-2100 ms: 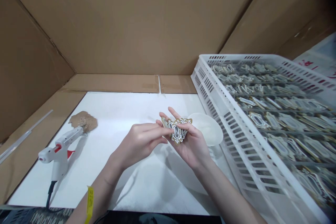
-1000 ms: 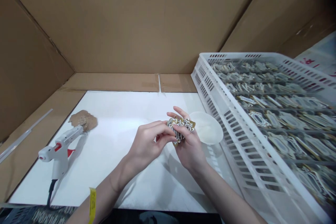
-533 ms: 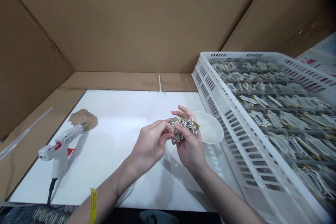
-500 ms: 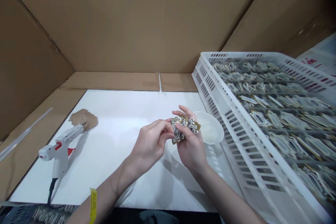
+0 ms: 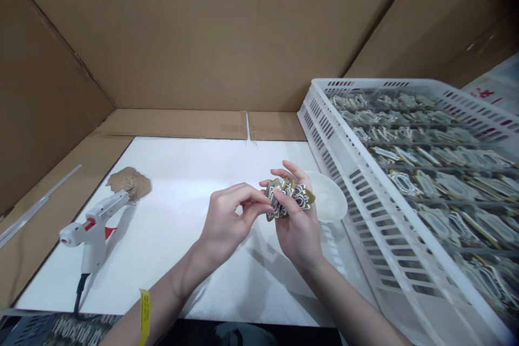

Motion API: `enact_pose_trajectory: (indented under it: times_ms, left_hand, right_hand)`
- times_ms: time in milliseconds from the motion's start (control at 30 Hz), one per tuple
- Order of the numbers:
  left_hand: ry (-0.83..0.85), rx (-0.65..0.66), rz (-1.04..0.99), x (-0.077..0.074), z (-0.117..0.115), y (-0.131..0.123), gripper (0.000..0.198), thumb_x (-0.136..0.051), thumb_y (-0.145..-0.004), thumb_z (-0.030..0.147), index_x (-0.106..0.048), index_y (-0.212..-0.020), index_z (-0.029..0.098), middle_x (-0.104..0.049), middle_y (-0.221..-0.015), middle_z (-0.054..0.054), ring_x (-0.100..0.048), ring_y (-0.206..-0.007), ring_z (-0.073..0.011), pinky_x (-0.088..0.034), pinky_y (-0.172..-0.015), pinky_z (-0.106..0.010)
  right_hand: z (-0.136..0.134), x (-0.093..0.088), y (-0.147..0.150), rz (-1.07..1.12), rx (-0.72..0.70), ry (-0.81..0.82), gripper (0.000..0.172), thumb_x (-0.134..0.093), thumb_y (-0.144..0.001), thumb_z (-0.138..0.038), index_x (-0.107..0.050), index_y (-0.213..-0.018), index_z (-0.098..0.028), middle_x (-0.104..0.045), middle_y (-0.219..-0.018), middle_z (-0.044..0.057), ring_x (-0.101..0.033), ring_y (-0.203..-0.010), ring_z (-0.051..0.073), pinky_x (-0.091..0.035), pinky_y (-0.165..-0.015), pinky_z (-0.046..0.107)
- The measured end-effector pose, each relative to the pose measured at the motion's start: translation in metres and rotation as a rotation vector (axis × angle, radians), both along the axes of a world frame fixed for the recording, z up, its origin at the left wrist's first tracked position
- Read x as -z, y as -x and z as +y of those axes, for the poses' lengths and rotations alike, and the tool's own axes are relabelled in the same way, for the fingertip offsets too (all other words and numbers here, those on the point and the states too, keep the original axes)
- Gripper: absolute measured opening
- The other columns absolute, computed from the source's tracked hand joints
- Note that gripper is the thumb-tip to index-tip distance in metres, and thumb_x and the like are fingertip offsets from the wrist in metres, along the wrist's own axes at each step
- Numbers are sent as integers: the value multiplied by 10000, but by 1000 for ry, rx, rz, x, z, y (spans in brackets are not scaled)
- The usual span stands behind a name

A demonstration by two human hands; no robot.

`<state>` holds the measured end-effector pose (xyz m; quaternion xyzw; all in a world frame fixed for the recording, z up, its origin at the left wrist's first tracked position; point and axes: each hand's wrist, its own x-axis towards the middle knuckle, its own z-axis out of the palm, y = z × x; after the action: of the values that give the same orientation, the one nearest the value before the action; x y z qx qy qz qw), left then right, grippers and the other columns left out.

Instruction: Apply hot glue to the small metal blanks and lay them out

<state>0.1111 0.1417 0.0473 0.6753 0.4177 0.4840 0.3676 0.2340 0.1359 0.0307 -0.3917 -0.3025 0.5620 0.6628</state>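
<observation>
My right hand (image 5: 298,230) holds a small fanned stack of ornate gold-and-white frame cutouts (image 5: 292,198) above the white board (image 5: 182,173). My left hand (image 5: 229,221) pinches the left edge of that stack with thumb and fingers. A yellow band (image 5: 144,319) circles my left forearm. Just right of my hands a shallow translucent white dish (image 5: 330,203) rests on the board.
A white slotted crate (image 5: 365,194) full of several rows of the same frame cutouts (image 5: 421,162) stands at the right. A white hot glue gun (image 5: 95,224) with a red trigger stands at the left, beside a brown scrap (image 5: 130,181). Cardboard walls (image 5: 203,32) enclose the space.
The stack has shifted slightly right and fanned out more in my right hand. My left hand's fingers have curled in at the stack's left edge.
</observation>
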Motion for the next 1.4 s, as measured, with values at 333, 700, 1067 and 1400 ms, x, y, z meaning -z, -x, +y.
enact_pose_trajectory:
  times_ms: [333, 700, 1067, 1400]
  left_hand:
    - [40, 24, 148, 4, 0, -5, 135, -663, -808, 60, -678, -728, 168, -709, -714, 4, -630, -627, -110, -499, -620, -212]
    - [247, 99, 53, 0, 2, -3, 139, -555, -811, 68, -575, -720, 172, -635, -659, 24, -574, -598, -96, -465, -603, -209]
    - [316, 171, -180, -4, 4, 9, 114, -594, -845, 196, -565, -742, 159, -583, -710, 1, -509, -616, -92, -436, -592, -221]
    - [167, 163, -290, -3, 9, 11, 260, -673, -849, 352, -585, -701, 157, -547, -859, -38, -531, -722, -113, -469, -636, -231]
  right_hand:
    - [-5, 10, 4, -179, 111, -140, 393, -668, -817, -264, -564, -1186, -352, -532, -1147, 21, -607, -937, 163, -541, -750, 315]
    - [-4, 9, 4, -148, 134, -159, 396, -672, -801, -244, -575, -1167, -360, -544, -1122, 10, -612, -913, 165, -529, -790, 347]
    - [0, -1, 0, -2, 45, -69, 390, -693, -755, -225, -594, -1111, -351, -560, -1063, -14, -634, -883, 162, -545, -783, 352]
    - [1, -3, -3, 54, -42, 28, 405, -696, -744, -252, -587, -1123, -340, -586, -1078, -9, -640, -896, 168, -551, -785, 351]
